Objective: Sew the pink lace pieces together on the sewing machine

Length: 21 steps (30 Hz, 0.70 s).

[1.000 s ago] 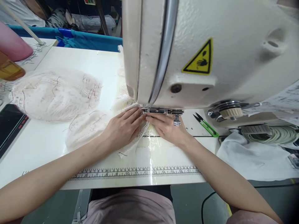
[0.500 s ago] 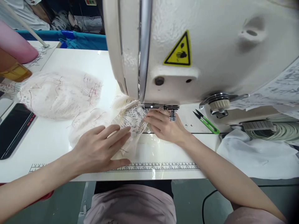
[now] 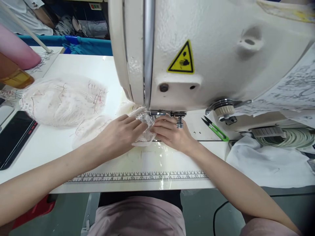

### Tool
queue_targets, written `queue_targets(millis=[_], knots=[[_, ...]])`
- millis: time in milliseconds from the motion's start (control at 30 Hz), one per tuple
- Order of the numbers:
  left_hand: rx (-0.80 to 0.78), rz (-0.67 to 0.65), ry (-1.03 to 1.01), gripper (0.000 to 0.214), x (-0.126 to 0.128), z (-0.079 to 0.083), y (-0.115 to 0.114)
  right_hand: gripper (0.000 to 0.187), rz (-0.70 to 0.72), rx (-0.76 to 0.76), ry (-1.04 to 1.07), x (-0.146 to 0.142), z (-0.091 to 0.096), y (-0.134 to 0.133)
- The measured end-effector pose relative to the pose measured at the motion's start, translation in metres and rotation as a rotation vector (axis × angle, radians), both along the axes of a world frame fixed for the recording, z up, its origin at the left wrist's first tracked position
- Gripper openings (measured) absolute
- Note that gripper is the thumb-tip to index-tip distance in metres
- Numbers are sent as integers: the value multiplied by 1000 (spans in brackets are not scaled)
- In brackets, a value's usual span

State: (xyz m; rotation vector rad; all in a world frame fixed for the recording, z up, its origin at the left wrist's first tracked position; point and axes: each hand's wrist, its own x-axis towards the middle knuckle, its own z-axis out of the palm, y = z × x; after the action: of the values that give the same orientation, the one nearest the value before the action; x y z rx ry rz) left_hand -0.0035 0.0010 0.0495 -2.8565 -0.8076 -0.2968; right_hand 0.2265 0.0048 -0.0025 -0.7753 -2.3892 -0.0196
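Observation:
White lace fabric [image 3: 145, 134] lies bunched under the head of a sewing machine [image 3: 182, 88], around the needle area. My left hand [image 3: 123, 134] is closed on its left part, the fingers curled over the lace, thumb hidden beneath. My right hand [image 3: 172, 132] sits just right of the needle area, its fingers bent together on the lace's right edge. The machine's metal parts hide some of those fingertips. More sheer white lace with loose dark red threads [image 3: 64, 101] is heaped left of my left hand.
Green thread snips [image 3: 215, 128] lie right of my right hand. A printed ruler strip [image 3: 137, 177] runs along the table's front edge. At left are a black phone [image 3: 16, 139] and a pink thread cone [image 3: 19, 49]. White cloth [image 3: 268, 164] lies at right.
My left hand has moved up and right, from spread fingers over the lace to a closed hold near the needle. The lace is gathered closer in. My right hand stays nearly in place.

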Motion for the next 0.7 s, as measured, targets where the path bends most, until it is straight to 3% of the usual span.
queue_targets(millis=[167, 267, 400, 533, 700], knots=[[182, -53, -62, 22, 6, -20, 9, 15, -61, -48, -3, 0, -3, 1], [226, -47, -80, 25, 6, -21, 8, 22, -46, -64, -29, 0, -4, 2], [284, -20, -104, 28, 5, -21, 6, 15, 22, -40, -76, -2, -2, 3], [225, -5, -170, 23, 7, -31, 4, 15, 0, -23, -83, -3, 0, 4], [129, 19, -121, 35, 6, -46, 3, 17, 24, -76, -101, -1, 0, 3]])
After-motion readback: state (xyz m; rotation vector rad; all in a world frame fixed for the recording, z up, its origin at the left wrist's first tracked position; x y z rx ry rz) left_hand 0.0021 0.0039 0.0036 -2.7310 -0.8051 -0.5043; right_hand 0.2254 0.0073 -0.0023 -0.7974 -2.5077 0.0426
